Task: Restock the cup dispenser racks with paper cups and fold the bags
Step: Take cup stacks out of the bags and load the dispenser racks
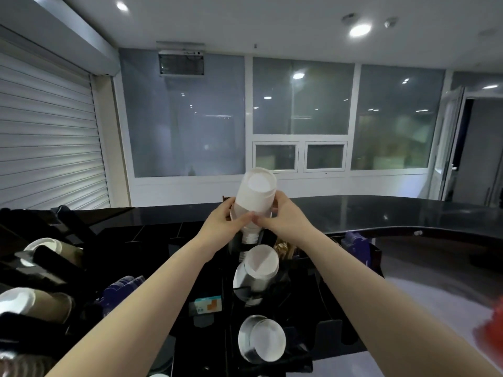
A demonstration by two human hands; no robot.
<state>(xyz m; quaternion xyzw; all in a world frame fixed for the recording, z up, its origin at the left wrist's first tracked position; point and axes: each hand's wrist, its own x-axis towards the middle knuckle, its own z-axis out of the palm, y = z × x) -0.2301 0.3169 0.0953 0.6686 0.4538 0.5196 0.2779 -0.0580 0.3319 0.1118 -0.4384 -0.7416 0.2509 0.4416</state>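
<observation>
Head view: both hands' fingers (246, 219) clasp a cup stack (254, 195) above the rack (245, 244); next, slide it down.

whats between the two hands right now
In the head view, a white stack of paper cups sits between the left hand and right hand, gripped from both sides, its lower end entering the dispenser rack.

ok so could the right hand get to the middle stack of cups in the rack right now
Probably not yet: the right hand and left hand both grip the white cup stack. The path down to the middle stack looks open once it lets go.
</observation>
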